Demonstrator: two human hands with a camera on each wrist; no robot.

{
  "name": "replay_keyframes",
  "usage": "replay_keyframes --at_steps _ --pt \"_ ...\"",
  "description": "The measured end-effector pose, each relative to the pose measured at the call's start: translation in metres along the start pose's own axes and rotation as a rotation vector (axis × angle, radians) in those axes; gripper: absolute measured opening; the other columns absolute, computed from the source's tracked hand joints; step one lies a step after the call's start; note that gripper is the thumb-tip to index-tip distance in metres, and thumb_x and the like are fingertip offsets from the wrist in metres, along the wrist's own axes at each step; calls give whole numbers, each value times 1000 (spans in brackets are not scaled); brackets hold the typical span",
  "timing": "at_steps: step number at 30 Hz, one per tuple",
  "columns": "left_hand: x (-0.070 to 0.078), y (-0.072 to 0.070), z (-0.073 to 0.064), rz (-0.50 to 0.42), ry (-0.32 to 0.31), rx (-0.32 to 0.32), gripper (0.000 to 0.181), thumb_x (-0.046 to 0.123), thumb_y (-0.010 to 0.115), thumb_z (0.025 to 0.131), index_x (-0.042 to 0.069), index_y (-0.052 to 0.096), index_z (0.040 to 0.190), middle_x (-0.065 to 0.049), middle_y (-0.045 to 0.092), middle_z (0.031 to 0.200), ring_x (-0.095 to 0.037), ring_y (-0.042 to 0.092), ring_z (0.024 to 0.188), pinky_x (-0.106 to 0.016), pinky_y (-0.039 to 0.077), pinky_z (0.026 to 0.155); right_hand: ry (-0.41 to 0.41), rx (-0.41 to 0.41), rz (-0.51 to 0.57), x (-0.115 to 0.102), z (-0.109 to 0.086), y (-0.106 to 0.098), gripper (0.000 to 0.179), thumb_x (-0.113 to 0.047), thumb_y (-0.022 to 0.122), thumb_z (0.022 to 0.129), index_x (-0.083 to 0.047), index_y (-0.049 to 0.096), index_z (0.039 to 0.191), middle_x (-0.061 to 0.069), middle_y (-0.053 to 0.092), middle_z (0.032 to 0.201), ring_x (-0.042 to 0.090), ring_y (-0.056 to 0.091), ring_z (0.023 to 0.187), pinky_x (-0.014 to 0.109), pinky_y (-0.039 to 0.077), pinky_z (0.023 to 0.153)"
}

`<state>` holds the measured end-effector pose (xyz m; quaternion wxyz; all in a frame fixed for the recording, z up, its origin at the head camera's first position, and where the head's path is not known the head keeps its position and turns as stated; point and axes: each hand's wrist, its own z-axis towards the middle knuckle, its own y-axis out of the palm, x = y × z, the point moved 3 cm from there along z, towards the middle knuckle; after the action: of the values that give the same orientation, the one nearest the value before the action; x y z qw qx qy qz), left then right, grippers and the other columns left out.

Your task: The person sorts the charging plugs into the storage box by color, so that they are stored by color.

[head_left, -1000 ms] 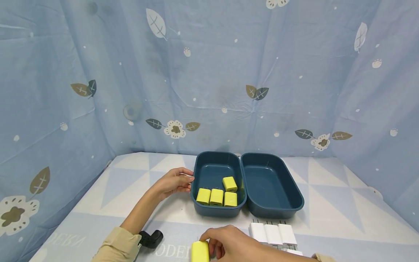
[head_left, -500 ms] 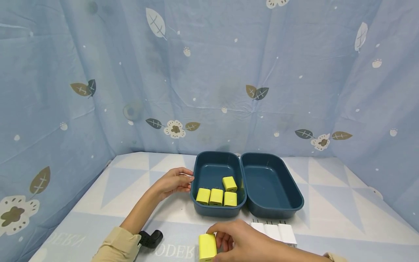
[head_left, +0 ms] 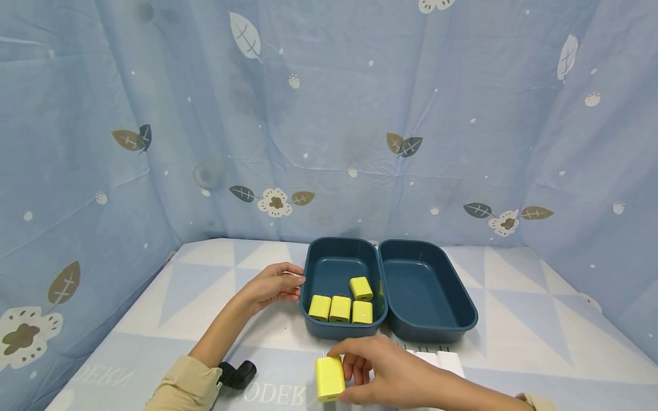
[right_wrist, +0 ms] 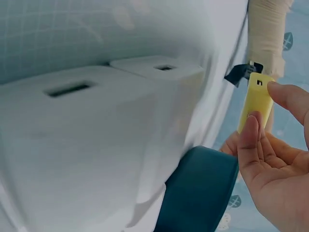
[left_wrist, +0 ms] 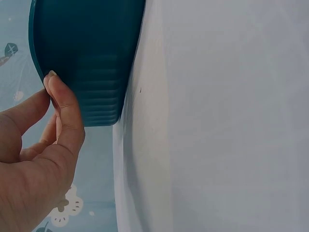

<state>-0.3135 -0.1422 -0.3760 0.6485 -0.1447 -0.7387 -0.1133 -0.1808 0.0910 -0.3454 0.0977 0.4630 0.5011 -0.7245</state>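
A yellow USB charger plug (head_left: 330, 378) is pinched between the thumb and fingers of my right hand (head_left: 390, 371), held just above the near part of the table, its prongs pointing away. In the right wrist view, the yellow charger's (right_wrist: 256, 101) port end faces the camera. My left hand (head_left: 272, 285) holds the left side of the left blue bin (head_left: 344, 331); in the left wrist view, its thumb and fingertips (left_wrist: 52, 79) meet at the bin's rim. Inside this bin lie several yellow chargers (head_left: 340, 309), grouped toward its near right part.
A second blue bin (head_left: 429, 285) stands against the first on its right, with nothing in it. White chargers (head_left: 450, 362) sit in a row in front of it, partly hidden by my right hand. A black strap device (head_left: 239, 375) is at my left wrist. Patterned curtains (head_left: 329, 114) enclose the table.
My right hand has lifted the yellow charger and moved it forward and slightly right, toward the left bin. The left hand and both bins have stayed in place.
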Motion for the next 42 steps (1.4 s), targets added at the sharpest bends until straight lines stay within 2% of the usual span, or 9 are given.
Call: replay_keyframes --at_steps 9,17,25,29,35,42 --pt "-1 -1 0 -5 -3 4 32 6 57 92 -7 46 118 -10 60 80 -16 61 67 -27 55 65 -14 51 -25 -7 1 -12 44 -27 74 80 -17 57 119 -7 59 83 1 54 67 21 51 60" --pt "-1 -1 0 2 2 8 34 7 58 91 -8 46 119 -10 60 80 -16 61 68 -27 55 65 37 83 -58 -9 5 -28 46 -29 75 79 -17 57 120 -6 59 83 4 56 69 23 52 63" --pt "-1 0 1 9 -13 20 29 6 55 92 -6 47 117 -11 60 82 -17 61 68 -28 55 66 36 142 -90 -5 10 -40 48 -32 75 78 -17 57 120 -3 59 82 8 57 70 24 52 64" --pt "-1 0 0 14 -9 25 29 6 56 92 -6 47 117 -12 60 83 -17 61 68 -28 55 66 63 157 -101 -2 14 -46 49 -32 76 78 -17 57 121 -4 60 83 9 57 71 25 52 66" --pt "-1 1 0 5 3 2 32 5 56 92 -8 45 118 -10 60 81 -16 61 68 -28 55 67 87 173 -135 0 19 -54 51 -31 75 78 -17 56 123 -6 60 85 9 58 72 25 53 68" --pt "1 1 -3 3 16 -6 32 4 55 92 -10 44 119 -10 60 81 -15 61 68 -29 55 68 62 204 -194 1 28 -67 48 -29 75 79 -15 57 121 -7 59 84 10 57 72 25 52 67"
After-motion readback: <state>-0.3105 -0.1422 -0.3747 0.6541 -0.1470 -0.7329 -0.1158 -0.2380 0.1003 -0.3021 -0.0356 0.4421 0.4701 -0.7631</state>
